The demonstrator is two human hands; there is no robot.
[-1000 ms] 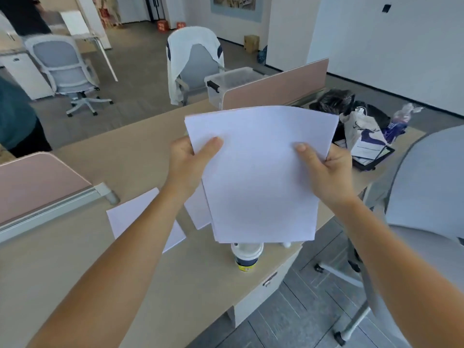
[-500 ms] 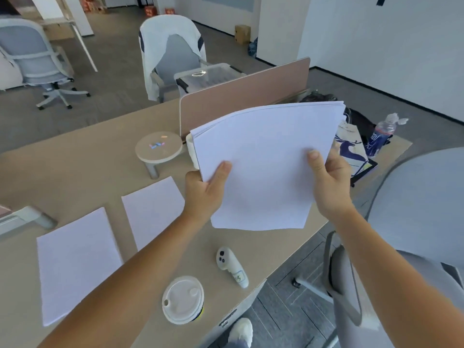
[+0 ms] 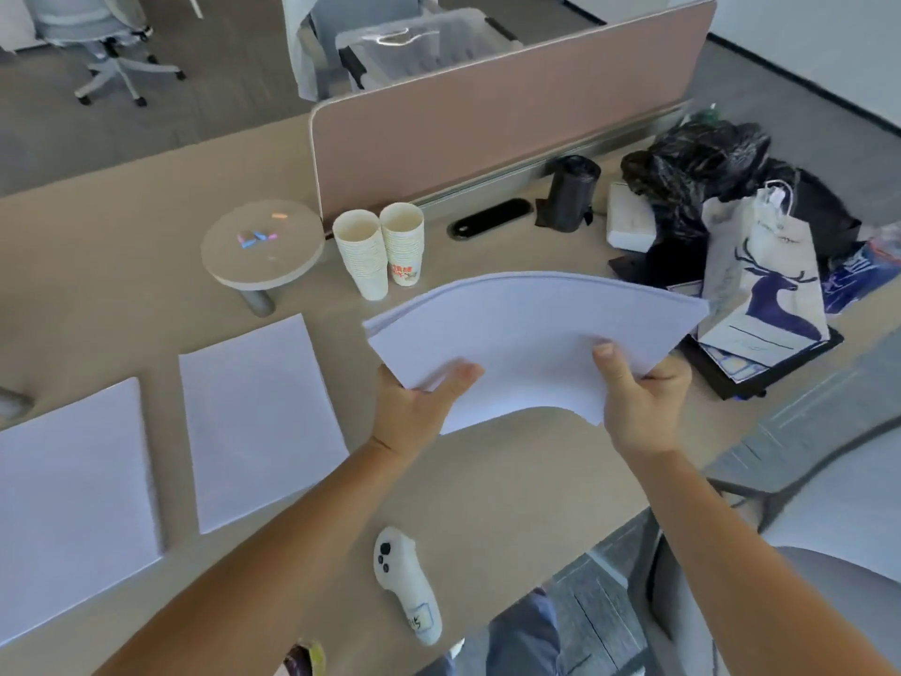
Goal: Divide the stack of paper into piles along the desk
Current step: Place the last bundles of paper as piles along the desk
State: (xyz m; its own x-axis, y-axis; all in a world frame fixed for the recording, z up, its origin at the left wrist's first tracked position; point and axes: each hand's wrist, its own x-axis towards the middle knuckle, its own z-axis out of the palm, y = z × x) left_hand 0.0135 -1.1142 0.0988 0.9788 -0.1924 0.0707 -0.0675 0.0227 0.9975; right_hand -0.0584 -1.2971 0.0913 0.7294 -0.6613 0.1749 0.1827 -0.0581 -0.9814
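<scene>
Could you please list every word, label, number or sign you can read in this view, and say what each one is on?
No text can be read as it stands.
Paper cups: red and coloured print near the base, too blurred to read.
White controller: label with dark handwritten marks, not legible.
Deer bag: blue deer picture; small print above and lines below it, too small.
Held paper stack and desk piles: blank.

The beige desk [image 3: 512,480] carries 2 flat paper piles [image 3: 263,422] [image 3: 68,505] side by side at left, a white controller [image 3: 407,590] near the front edge, 2 stacks of paper cups [image 3: 380,248] (touching), a round stand [image 3: 263,248], a black roll [image 3: 568,192] and a deer-print bag [image 3: 765,280].
</scene>
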